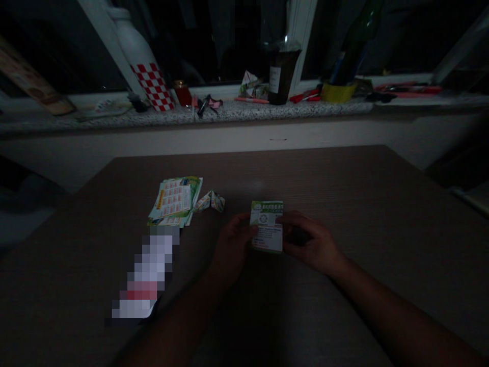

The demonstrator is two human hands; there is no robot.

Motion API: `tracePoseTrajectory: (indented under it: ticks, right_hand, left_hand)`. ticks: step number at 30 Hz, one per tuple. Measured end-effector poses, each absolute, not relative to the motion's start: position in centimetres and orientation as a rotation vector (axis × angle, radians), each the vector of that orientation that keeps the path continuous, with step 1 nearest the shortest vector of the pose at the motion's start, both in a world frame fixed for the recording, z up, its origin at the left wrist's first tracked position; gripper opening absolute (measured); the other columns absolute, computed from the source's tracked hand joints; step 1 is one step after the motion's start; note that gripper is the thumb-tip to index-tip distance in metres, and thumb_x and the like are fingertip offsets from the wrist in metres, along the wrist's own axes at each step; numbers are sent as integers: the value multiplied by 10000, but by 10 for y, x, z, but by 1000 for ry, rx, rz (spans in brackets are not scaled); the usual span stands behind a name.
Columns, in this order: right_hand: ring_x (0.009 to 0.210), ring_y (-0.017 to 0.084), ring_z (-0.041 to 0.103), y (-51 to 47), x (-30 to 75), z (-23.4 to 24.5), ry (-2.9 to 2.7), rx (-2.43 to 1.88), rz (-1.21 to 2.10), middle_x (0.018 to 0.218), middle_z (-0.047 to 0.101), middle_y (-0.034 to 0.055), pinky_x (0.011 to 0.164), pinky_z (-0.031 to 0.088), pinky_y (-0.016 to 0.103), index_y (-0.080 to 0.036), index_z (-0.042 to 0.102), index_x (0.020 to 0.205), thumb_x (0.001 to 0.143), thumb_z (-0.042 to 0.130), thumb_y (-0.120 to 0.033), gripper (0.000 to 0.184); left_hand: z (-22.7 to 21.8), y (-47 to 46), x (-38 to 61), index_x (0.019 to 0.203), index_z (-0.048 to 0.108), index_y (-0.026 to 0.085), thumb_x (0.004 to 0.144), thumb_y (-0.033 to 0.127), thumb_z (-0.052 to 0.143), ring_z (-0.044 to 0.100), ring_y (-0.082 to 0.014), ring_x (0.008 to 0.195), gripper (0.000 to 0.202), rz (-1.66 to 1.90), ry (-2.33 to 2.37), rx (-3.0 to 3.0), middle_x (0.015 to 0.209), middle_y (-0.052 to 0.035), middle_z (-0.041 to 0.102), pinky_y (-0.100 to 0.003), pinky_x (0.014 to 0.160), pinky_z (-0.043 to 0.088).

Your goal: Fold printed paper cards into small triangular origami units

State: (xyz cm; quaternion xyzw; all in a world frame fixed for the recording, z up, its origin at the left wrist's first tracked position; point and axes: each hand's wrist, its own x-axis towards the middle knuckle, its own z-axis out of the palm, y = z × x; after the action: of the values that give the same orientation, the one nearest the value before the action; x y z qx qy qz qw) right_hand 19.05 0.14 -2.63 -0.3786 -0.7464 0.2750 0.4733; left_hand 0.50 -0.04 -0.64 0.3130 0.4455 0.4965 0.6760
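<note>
Between my two hands is a small printed leaflet [266,232], green along its top with lines of text, held upright or tilted toward me just over the table. My left hand [235,239] pinches its left edge, thumb on the near face and fingers behind. On the right edge, the fingertips of my right hand [311,237] close on the paper. To the left lies a stack of similar leaflets [173,200], with a folded paper piece [211,202] beside it.
A pixelated phone-like object [148,275] lies left of my left forearm. Along the granite windowsill [229,116] stand a white bottle with red checks [148,76], a small red jar [182,93], a dark drink cup [281,74], a yellow tape roll [338,92] and a green bottle [355,41].
</note>
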Motion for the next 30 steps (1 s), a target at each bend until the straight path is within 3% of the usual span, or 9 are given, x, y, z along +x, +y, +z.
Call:
tracePoseTrajectory:
  ticks: [4, 10, 16, 19, 24, 30]
  right_hand:
    - [867, 201, 638, 1, 191, -20, -1898, -883, 635, 1070, 646, 90, 736, 528, 327, -243, 630, 1090, 703, 752, -192, 408]
    - [906, 226, 656, 0, 193, -18, -1886, -872, 620, 1066, 657, 106, 741, 536, 334, -224, 654, 1021, 707, 755, -230, 329]
    - [865, 213, 676, 0, 194, -14, -1813, -820, 674, 950, 701, 81, 725, 544, 318, -216, 668, 894, 746, 731, -239, 162]
    - [763, 184, 681, 0, 192, -13, -1801, -751, 672, 832, 714, 57, 685, 546, 301, -205, 662, 814, 764, 726, -236, 87]
    - [679, 169, 672, -1, 189, -13, -1824, -739, 678, 751, 706, 52, 632, 540, 285, -190, 629, 719, 742, 747, -200, 121]
    - [651, 157, 656, -3, 189, -16, -1849, -844, 679, 723, 689, 37, 599, 522, 262, -188, 605, 730, 726, 762, -244, 167]
  left_hand:
    - [-4, -1, 6, 948, 559, 162, 681, 187, 697, 676, -158, 658, 302, 1086, 1002, 666, 784, -12, 715, -269, 607, 524]
    - [-2, -1, 7, 887, 563, 175, 689, 197, 693, 677, -167, 657, 238, 1048, 1019, 652, 762, 1, 708, -296, 651, 528]
    - [-5, 0, 5, 888, 576, 176, 695, 200, 689, 667, -159, 675, 225, 1057, 988, 697, 758, 5, 695, -277, 644, 520]
    - [-7, -1, 1, 942, 579, 173, 701, 245, 722, 666, -163, 776, 289, 1102, 1043, 840, 857, -13, 701, -265, 692, 515]
    - [-6, -4, -7, 1104, 579, 188, 760, 310, 708, 621, -227, 1042, 388, 1071, 924, 1192, 1141, -85, 664, -331, 872, 490]
    - [-8, -8, -7, 1115, 627, 217, 733, 301, 741, 634, -217, 986, 407, 960, 1014, 1420, 1058, -52, 686, -312, 843, 495]
